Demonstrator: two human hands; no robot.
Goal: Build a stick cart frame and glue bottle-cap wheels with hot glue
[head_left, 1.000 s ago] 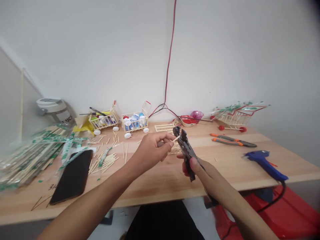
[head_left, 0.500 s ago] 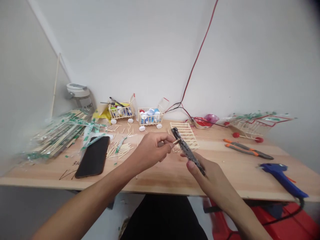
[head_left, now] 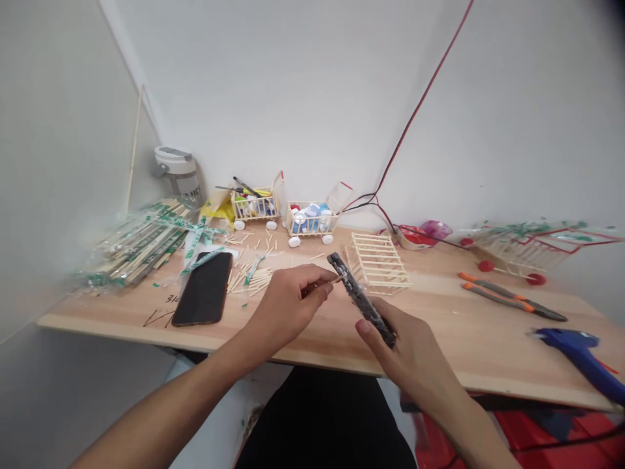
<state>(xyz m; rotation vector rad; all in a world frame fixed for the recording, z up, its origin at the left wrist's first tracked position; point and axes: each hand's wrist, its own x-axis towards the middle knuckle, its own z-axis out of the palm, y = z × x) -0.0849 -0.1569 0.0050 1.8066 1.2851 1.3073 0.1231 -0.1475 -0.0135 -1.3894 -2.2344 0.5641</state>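
Note:
Over the middle of the desk, my left hand (head_left: 296, 298) pinches a short thin wooden stick (head_left: 336, 280) between thumb and fingers. The stick's end points at the left edge of a dark, bar-shaped tool (head_left: 360, 296) with whitish smears; whether they touch I cannot tell. My right hand (head_left: 407, 339) is wrapped round the lower end of this tool, which slants up to the left. Just behind it a slatted stick frame (head_left: 381, 259) rests on the desk. Cut stick pieces (head_left: 258, 279) lie loose behind my left hand.
Left on the desk (head_left: 312, 339) are a phone (head_left: 204, 288) and bagged sticks (head_left: 141, 244). Two small stick carts, one with pens (head_left: 256, 203) and one with bottle caps (head_left: 311, 219), stand near the wall. Pliers (head_left: 510, 296), a blue glue gun (head_left: 579, 355) and a red-wheeled cart (head_left: 512, 255) are right.
The view has shifted, so the desk items appear farther right. The stick in my left hand has drawn back from over the tool to its left edge. Both hands keep their hold.

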